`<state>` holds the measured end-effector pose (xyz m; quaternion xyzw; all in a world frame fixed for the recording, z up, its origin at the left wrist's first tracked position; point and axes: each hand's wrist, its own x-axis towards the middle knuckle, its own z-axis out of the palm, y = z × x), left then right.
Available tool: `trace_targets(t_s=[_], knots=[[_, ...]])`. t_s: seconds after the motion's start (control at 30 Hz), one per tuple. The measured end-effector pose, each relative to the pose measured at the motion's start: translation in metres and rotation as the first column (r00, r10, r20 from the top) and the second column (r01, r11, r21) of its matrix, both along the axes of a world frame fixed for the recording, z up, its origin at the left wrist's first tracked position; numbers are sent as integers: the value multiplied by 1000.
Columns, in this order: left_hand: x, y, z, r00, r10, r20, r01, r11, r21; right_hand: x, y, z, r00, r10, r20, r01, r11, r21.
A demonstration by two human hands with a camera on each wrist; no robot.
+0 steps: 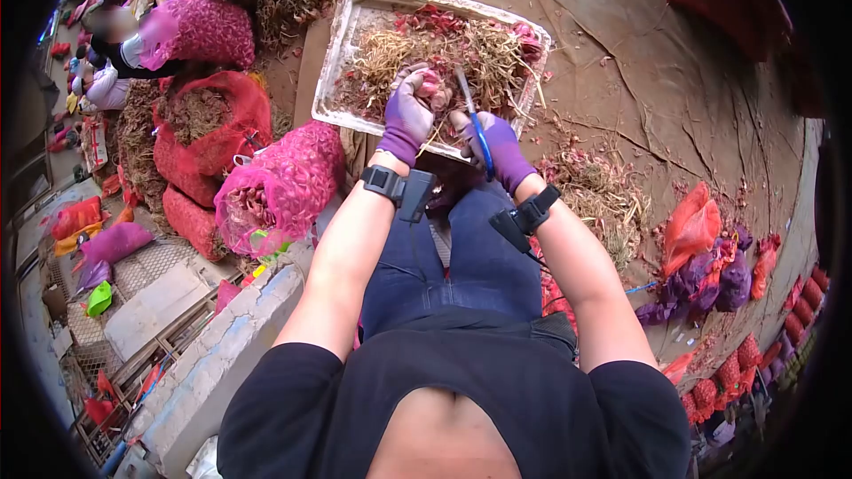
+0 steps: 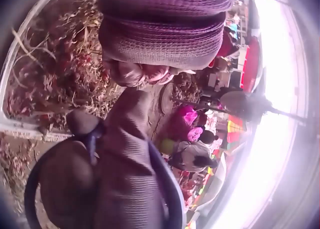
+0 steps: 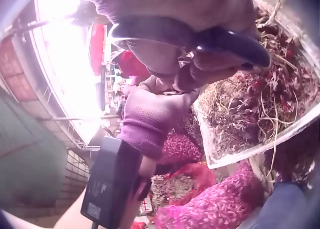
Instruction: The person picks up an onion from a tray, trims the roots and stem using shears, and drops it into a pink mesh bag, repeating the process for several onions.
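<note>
Over a white tray [image 1: 327, 80] of dry stalks and reddish bulbs, both hands wear purple gloves. The left hand [image 1: 409, 115] has its fingers curled round a few reddish bulbs [image 1: 433, 89]; in the left wrist view, bulbs [image 2: 145, 74] peek out below the glove [image 2: 162, 34]. The right hand [image 1: 497, 144] grips blue-handled scissors [image 1: 480, 137], their blades pointing up over the tray beside the left hand. In the right wrist view the dark handle loops [image 3: 232, 46] lie round the right hand's fingers, close to the left hand [image 3: 155, 106].
Pink mesh sacks [image 1: 284, 186] and a red mesh sack [image 1: 213, 124] stand left of the tray. Loose stalks [image 1: 599, 195] lie on the brown sheet [image 1: 657, 62] at right, with orange and purple bags [image 1: 692, 231] beyond. Other people [image 1: 111, 80] are at the upper left.
</note>
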<state>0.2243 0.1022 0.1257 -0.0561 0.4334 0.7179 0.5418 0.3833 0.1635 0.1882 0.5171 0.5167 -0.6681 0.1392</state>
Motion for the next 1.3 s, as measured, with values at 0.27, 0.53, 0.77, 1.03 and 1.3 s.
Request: trace_targets(t_s=[0.27, 0.53, 0.77, 1.03, 1.3], knots=[[18, -9, 13, 991, -124, 55, 123, 992, 16, -7, -15, -23, 725, -320, -610, 513, 842, 168], [8, 14, 93, 928, -326, -182, 344, 936, 79, -12, -8, 5, 701, -397, -592, 596, 782, 181], [20, 16, 150, 827, -427, -366, 440, 897, -51, -12, -12, 42, 575, -487, -658, 666, 745, 30], [-9, -2, 163, 800, -599, -37, 600, 800, 7, -25, -21, 80, 701, -262, -663, 628, 667, 401], [-45, -13, 179, 722, -652, -232, 650, 754, -98, -43, -38, 121, 869, 52, -493, 437, 387, 812]])
